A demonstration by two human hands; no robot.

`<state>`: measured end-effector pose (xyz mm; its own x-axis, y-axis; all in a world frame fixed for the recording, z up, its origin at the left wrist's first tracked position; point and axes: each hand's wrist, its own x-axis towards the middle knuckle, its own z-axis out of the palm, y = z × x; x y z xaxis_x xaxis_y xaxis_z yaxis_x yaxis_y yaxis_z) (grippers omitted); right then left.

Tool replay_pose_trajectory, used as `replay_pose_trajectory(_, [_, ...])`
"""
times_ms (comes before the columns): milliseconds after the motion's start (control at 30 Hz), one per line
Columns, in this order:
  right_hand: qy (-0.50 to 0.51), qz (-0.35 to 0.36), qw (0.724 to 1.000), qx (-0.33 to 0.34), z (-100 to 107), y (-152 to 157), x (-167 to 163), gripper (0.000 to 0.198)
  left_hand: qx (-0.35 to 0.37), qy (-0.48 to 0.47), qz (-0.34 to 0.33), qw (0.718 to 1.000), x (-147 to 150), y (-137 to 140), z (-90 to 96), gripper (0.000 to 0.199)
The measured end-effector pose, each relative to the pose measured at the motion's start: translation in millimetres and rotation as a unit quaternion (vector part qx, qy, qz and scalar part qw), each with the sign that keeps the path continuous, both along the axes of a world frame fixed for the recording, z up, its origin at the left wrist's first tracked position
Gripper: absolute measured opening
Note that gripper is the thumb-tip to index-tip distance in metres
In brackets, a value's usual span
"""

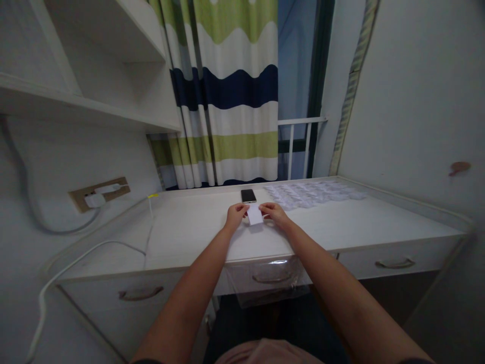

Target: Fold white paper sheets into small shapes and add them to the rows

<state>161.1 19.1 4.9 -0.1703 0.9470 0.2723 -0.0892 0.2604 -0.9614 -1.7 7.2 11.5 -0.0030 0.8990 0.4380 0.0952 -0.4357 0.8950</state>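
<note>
A small white piece of paper (255, 215) is held up just above the desk, between my two hands. My left hand (237, 214) pinches its upper left edge. On the other side, my right hand (275, 213) grips the upper right edge with thumb and fingers. A dark smartphone (248, 195) lies flat on the desk right behind the paper. To the right, many small whitish translucent pieces (310, 193) are laid out in rows; their kind is too blurred to make out.
The white desk (189, 227) has raised edges and drawers in front. A clear plastic bag (265, 283) hangs at the middle drawer. A white cable (94, 246) crosses the left side, below a wall socket (99, 194). Shelves (113, 108) overhang the left; a striped curtain (235, 91) hangs behind.
</note>
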Motion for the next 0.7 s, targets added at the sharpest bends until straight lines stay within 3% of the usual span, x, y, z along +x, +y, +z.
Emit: replay_pose_trajectory(700, [-0.041, 0.036, 0.998, 0.031, -9.4, 7.0, -1.1, 0.029, 0.022, -0.03, 0.022, 0.999, -1.5, 5.2, -1.8, 0.021])
